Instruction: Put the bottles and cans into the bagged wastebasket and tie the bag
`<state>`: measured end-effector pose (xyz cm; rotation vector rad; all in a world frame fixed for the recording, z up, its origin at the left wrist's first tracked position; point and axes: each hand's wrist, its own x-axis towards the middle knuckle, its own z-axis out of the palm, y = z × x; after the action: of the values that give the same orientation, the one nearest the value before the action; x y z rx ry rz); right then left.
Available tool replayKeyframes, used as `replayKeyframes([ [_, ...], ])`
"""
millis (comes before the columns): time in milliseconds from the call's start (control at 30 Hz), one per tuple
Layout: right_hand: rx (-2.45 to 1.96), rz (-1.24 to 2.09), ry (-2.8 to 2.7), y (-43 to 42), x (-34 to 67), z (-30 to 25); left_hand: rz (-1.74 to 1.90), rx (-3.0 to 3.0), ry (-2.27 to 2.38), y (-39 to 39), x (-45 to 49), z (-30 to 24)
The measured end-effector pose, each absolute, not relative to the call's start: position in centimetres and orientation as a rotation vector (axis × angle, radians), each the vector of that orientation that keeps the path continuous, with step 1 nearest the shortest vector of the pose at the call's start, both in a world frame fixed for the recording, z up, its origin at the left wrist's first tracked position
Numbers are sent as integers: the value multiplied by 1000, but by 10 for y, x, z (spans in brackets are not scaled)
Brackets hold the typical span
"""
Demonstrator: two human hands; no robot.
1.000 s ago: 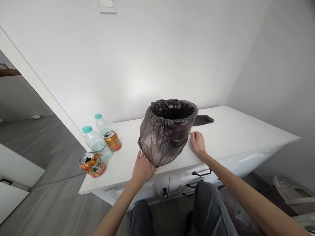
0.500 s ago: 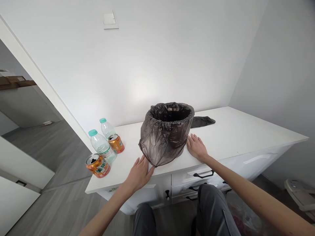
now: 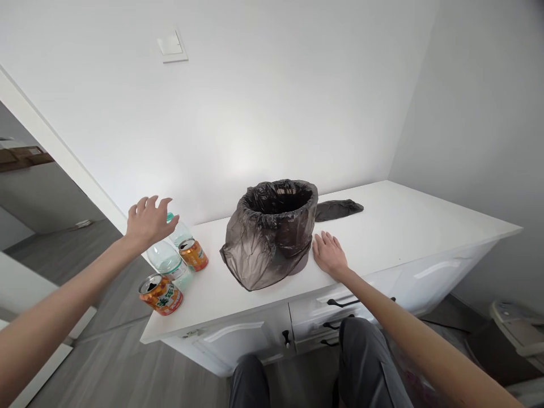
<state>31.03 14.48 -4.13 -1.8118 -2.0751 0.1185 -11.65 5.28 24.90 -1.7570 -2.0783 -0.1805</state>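
Sitting on white counter (image 3: 408, 232), dark bag (image 3: 267, 241) now clear of left hand (image 3: 148, 221), sheer, wrinkled, mouth gaping, right hand (image 3: 329, 255) flat beside it, empty, left raised by bottles (image 3: 170, 265), fingers apart, holding nothing, orange cans (image 3: 160, 296) nearby.

Large dark green Chinese characters stand on the near orange can (image 3: 164, 297) at the left of the scene; the first two appear to read 美年, while the next curves off toward the right side and cannot be made out in full. The far orange can (image 3: 195, 258) bears lettering too small to read, and the near bottle (image 3: 164, 255) has a label (image 3: 177, 271) whose print is illegible.
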Motion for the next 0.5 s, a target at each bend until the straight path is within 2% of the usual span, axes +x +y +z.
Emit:
replayKeyframes([
  [200, -1820, 76, -2052, 145, 307, -40, 116, -1556, -2421, 86, -125, 250],
  [500, -1790, 81, -2047, 143, 305, -37, -65, -1742, -2187, 85, -110, 238],
])
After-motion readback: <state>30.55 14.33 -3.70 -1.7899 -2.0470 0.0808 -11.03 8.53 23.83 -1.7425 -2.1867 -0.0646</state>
